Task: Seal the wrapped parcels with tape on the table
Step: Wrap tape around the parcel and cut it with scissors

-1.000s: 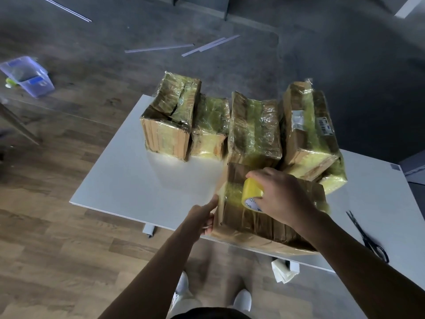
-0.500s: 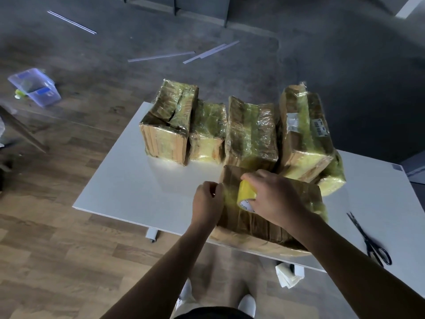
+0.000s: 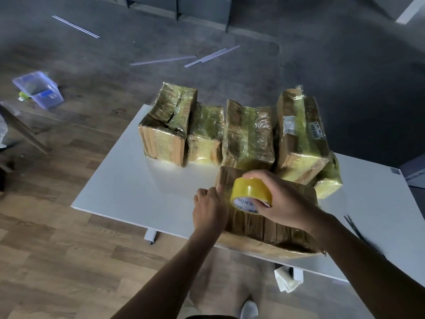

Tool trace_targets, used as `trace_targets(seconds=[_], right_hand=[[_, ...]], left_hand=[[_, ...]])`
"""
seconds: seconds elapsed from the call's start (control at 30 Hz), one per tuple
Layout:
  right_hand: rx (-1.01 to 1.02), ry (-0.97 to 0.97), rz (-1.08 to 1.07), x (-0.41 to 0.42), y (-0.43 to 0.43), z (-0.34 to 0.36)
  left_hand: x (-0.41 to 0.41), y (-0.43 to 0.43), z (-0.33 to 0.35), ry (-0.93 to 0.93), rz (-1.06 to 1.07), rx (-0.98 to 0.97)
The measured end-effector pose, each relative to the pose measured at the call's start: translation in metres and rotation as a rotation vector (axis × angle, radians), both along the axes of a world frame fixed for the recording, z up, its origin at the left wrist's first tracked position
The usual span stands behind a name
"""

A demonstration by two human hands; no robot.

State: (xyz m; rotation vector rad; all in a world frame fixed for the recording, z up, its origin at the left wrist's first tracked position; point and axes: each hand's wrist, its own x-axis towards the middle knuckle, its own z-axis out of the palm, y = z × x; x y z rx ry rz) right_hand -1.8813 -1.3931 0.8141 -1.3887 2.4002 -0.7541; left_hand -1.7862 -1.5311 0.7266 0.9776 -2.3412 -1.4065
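Right now, starting left of the near parcel [image 3: 264,229], which lies at the tabletop's [image 3: 138,192] front edge with its long axis running left to right: my left hand [image 3: 210,210] sits at the parcel's left end, fingers curled, seemingly pinching the tape end [image 3: 225,191] down there. Just right of that, over the parcel's top, the yellow tape roll [image 3: 251,194] is gripped by my right hand [image 3: 285,201], fingers wrapped over its rim. I judge the next pull runs rightward along the parcel's length, right hand leading, left anchoring. Behind the parcel stand the other wrapped parcels [image 3: 248,134]; scissors [image 3: 351,223] lie to its right.
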Motion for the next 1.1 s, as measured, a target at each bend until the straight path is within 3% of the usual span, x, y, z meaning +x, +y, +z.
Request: trace_targets(seconds=[0.07, 0.17, 0.4, 0.5, 0.77, 1.0, 1.1], right_hand=[[-0.071, -0.088, -0.004, -0.001, 0.011, -0.009], [-0.09, -0.098, 0.063, -0.004, 0.013, -0.015], [0.318, 0.309, 0.139, -0.04, 0.058, 0.018], [0.37, 0.422, 0.153, -0.035, 0.061, 0.016], [0.218, 0.241, 0.134, -0.032, 0.062, 0.004], [-0.1, 0.052, 0.094, -0.035, 0.074, -0.011], [-0.146, 0.041, 0.129, -0.035, 0.08, -0.017]], left_hand=[[-0.001, -0.001, 0.0, -0.131, -0.011, -0.069], [-0.001, -0.002, -0.001, -0.185, -0.024, -0.09], [-0.002, 0.0, 0.009, -0.282, -0.028, -0.194], [-0.006, 0.006, 0.016, -0.319, 0.0, -0.268], [-0.013, 0.033, 0.018, -0.459, -0.053, -0.513], [-0.012, 0.028, 0.023, -0.388, 0.02, -0.274], [-0.013, 0.028, 0.019, -0.406, 0.026, -0.291]])
